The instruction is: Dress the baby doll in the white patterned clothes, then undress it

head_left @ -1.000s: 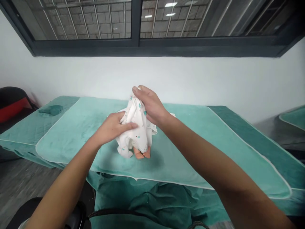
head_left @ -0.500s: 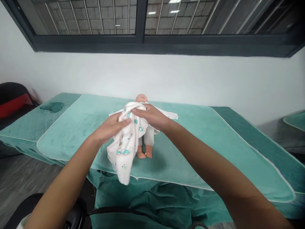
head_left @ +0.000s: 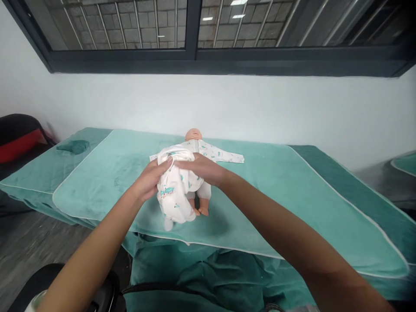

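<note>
Both of my hands grip a piece of white baby clothing (head_left: 177,195) with teal and small coloured prints, bunched up at its top edge. My left hand (head_left: 151,177) pinches it from the left side, thumb on top. From the right, my right hand (head_left: 203,168) holds the gathered edge, its fingertips partly hidden by the fabric. Behind the garment lies a baby doll (head_left: 194,134) on its back, head toward the wall. The doll wears a printed white top (head_left: 221,154) with a sleeve stretched to the right, and white trousers; its bare feet (head_left: 204,207) point toward me.
The doll lies on a teal padded mat (head_left: 276,208) spread over a bed. A white wall (head_left: 227,104) and a dark-framed window (head_left: 195,60) stand behind it. At the left are a black and red chair (head_left: 22,141) and a hole in the bed cover (head_left: 73,147).
The held garment's hanging lower end has swung up and to the right, and the cloth is more bunched. My hands have shifted slightly left and down, uncovering more of the doll's top.
</note>
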`<action>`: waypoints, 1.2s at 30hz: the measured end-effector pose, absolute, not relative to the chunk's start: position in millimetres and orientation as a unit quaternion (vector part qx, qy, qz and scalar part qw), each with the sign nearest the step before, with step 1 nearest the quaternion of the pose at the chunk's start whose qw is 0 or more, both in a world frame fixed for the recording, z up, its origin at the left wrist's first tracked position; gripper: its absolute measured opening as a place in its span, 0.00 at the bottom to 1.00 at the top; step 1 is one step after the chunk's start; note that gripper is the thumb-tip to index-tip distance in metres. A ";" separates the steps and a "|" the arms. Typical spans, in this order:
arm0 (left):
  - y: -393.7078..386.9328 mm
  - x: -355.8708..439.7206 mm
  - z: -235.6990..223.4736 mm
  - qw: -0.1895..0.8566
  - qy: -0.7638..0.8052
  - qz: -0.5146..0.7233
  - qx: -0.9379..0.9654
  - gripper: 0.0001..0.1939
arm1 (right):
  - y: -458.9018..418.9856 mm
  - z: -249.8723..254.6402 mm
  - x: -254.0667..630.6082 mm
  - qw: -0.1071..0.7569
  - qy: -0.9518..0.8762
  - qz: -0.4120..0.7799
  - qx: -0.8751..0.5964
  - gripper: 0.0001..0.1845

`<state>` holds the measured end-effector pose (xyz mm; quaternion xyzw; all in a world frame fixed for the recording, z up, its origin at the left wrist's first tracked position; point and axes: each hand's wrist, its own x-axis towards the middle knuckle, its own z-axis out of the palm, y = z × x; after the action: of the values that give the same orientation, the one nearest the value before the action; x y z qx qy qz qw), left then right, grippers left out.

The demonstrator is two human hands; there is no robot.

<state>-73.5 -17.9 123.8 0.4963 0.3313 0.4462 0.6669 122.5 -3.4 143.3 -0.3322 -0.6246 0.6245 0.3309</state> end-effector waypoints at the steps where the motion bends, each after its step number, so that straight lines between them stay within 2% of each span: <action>1: -18.5 -74.4 121.6 0.671 0.330 0.431 0.505 0.30 | -1.9 144.3 122.3 0.374 -0.593 0.630 -0.335 0.21; 3: -19.6 -76.2 118.2 0.680 0.324 0.381 0.536 0.30 | 1.4 144.1 120.8 0.434 -0.532 0.647 -0.331 0.20; 5: -20.1 -76.8 116.6 0.686 0.317 0.347 0.556 0.27 | 2.9 140.3 118.5 0.458 -0.494 0.661 -0.331 0.21; 8: -20.0 -73.4 116.0 0.680 0.313 0.410 0.522 0.25 | -1.5 130.1 116.6 0.466 -0.476 0.669 -0.330 0.24; 11: -20.6 -66.1 115.6 0.653 0.314 0.496 0.479 0.26 | -11.1 121.7 120.0 0.394 -0.529 0.678 -0.325 0.27; 14: -23.8 -59.1 116.2 0.640 0.324 0.510 0.475 0.28 | -18.0 120.6 127.4 0.291 -0.596 0.673 -0.326 0.26; 16: -26.7 -56.4 117.6 0.642 0.327 0.495 0.486 0.29 | -19.6 121.3 132.3 0.315 -0.593 0.661 -0.336 0.25; 20: -32.3 -57.5 117.8 0.684 0.348 0.381 0.516 0.29 | -27.8 108.9 142.0 0.422 -0.513 0.651 -0.366 0.25; 24: -39.7 -56.1 100.7 0.725 0.368 0.219 0.540 0.27 | -54.3 67.2 158.3 0.424 -0.512 0.585 -0.464 0.26; 27: -45.4 -43.5 76.6 0.732 0.364 0.161 0.552 0.23 | -78.4 27.8 172.3 0.404 -0.524 0.525 -0.536 0.24; 29: -48.3 -30.6 60.5 0.695 0.396 0.159 0.579 0.21 | -92.0 3.9 179.6 0.402 -0.515 0.486 -0.581 0.22; 33: -51.0 -4.6 37.7 0.513 0.425 0.149 0.731 0.13 | -110.3 -29.8 185.5 0.415 -0.520 0.402 -0.629 0.18; 36: -51.7 7.5 29.8 0.431 0.407 0.120 0.797 0.18 | -116.8 -40.6 182.6 0.408 -0.544 0.366 -0.635 0.17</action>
<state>7.5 -51.7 29.8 0.7966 0.4067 0.1204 0.4308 182.6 -116.8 -40.6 -0.6353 -0.5445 0.3658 0.4076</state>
